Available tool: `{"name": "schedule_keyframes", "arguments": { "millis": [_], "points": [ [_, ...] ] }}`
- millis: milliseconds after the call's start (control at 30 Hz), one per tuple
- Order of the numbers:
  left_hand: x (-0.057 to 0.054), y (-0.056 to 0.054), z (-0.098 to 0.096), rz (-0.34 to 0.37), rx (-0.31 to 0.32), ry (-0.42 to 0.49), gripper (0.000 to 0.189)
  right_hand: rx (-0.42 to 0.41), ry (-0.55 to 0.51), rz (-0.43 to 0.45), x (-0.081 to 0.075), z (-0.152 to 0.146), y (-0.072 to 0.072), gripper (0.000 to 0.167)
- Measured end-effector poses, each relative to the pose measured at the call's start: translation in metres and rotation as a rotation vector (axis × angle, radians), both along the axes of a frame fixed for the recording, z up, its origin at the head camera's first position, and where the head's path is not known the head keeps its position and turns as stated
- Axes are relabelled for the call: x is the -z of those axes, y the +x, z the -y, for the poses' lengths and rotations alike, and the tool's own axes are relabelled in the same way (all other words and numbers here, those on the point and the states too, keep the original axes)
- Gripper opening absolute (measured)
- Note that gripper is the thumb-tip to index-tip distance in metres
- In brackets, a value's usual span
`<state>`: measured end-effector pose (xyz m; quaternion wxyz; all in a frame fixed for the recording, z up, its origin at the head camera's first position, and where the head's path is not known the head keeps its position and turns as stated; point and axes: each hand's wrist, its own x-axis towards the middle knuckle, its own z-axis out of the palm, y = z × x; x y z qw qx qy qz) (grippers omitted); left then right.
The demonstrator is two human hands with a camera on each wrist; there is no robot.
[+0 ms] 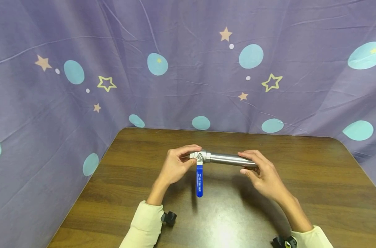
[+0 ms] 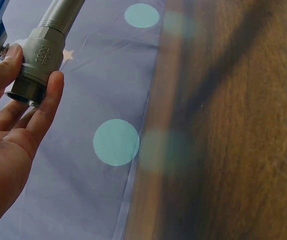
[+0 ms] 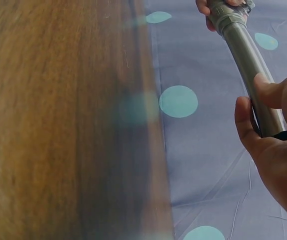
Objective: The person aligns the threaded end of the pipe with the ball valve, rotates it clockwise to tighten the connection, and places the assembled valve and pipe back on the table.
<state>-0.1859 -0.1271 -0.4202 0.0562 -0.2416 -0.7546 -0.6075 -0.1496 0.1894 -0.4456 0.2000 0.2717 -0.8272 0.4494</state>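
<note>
A metal ball valve [image 2: 42, 54] with a long blue lever handle [image 1: 199, 181] is joined to one end of a straight steel pipe [image 1: 226, 158]. My left hand [image 1: 176, 164] grips the valve body between thumb and fingers, and the valve's open end faces the palm in the left wrist view. Around the pipe's other end, my right hand [image 1: 263, 174] curls its thumb and fingers. Both hands hold the piece up above the table, nearly level, its right end slightly lower. The blue lever points toward me, square to the pipe.
The brown wooden table [image 1: 129, 206] lies beneath, with shadows of the hands and pipe on it. A purple curtain [image 1: 188, 86] with stars and blue dots hangs behind and along the left side. Black straps [image 1: 168, 218] sit at the cuffs of the pale sleeves.
</note>
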Motion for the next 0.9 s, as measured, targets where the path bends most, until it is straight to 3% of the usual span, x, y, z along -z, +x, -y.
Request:
{"name": "schedule_keyframes", "arguments": {
  "millis": [200, 400, 700, 900],
  "points": [
    [0.0002, -0.0005, 0.0004, -0.01, -0.004, -0.003, 0.043, -0.091, -0.071, 0.065, 0.0013, 0.002, 0.0011, 0.066],
    [0.0002, -0.001, 0.0012, -0.001, -0.006, 0.002, 0.043, -0.128, -0.096, 0.047, 0.0013, 0.003, 0.0009, 0.064],
    [0.0011, -0.0011, 0.0005, 0.007, -0.003, -0.002, 0.042, 0.01, -0.005, -0.075, -0.0021, 0.0032, 0.0012, 0.053],
    [0.0006, -0.0004, 0.0004, 0.006, -0.012, -0.015, 0.042, 0.028, 0.014, -0.054, -0.0006, -0.0014, -0.0014, 0.05]
  ]
}}
